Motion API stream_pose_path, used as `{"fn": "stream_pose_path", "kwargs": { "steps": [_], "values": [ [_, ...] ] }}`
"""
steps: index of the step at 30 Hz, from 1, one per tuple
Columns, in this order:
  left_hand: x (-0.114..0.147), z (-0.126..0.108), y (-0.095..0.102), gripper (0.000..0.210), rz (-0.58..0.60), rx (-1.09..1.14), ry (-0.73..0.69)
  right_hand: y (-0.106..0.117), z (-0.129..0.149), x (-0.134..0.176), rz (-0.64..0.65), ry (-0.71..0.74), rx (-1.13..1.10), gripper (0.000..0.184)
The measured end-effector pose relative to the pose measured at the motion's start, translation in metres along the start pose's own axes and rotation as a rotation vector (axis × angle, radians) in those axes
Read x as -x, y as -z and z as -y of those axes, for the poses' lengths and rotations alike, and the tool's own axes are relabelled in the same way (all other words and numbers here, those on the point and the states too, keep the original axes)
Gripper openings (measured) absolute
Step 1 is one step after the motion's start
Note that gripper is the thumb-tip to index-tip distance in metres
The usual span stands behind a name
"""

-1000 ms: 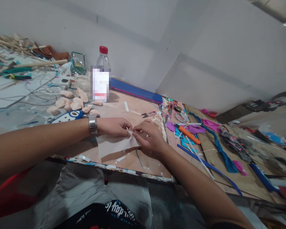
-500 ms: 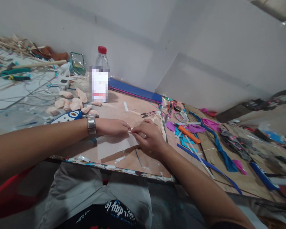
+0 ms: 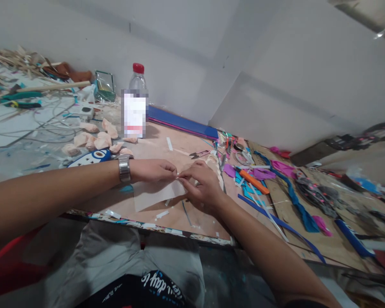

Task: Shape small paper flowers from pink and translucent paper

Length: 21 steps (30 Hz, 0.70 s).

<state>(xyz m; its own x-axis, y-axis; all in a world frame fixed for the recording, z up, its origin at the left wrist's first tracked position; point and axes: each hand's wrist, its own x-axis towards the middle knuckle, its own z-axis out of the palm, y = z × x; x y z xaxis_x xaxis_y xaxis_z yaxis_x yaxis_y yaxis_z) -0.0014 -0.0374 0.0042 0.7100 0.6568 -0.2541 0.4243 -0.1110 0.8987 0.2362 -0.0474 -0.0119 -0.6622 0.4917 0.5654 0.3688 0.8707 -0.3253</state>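
Observation:
My left hand [image 3: 156, 171], a metal watch at its wrist, is closed with its fingertips pinching at the upper edge of a white sheet of paper [image 3: 155, 196]. Opposite it, my right hand [image 3: 202, 185] pinches at the same spot with thumb and forefinger. A tiny white bit shows where the fingertips meet; the fingers hide most of it. The sheet slants below both hands, over the wooden board. Beyond my right hand lie small thread snips [image 3: 199, 153] and a row of pale cream pieces [image 3: 215, 164].
A red-capped bottle [image 3: 137, 81] stands at the back, near crumpled peach pieces [image 3: 102, 140] and a blue-and-white patterned item [image 3: 91, 157]. To the right are an orange cutter [image 3: 254, 182], a blue strip [image 3: 284, 229] and coloured scraps. A long blue flat piece [image 3: 182, 122] lies along the wall.
My left hand has shifted slightly right, towards the right hand, and the sheet has moved a little with it. A small white strip now shows by the sheet's lower edge.

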Motion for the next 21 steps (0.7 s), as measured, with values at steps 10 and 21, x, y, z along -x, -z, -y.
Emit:
{"fn": "stream_pose_path", "kwargs": {
  "steps": [10, 21],
  "values": [
    [-0.0013, -0.0026, 0.0004, 0.034, -0.115, -0.132, -0.171, 0.0006, -0.0006, -0.0016, -0.010, -0.020, 0.041, 0.008],
    [0.0001, -0.0032, -0.0037, 0.026, -0.267, -0.244, -0.238, 0.0013, 0.0014, -0.0028, -0.027, -0.021, 0.096, 0.008]
  ]
}}
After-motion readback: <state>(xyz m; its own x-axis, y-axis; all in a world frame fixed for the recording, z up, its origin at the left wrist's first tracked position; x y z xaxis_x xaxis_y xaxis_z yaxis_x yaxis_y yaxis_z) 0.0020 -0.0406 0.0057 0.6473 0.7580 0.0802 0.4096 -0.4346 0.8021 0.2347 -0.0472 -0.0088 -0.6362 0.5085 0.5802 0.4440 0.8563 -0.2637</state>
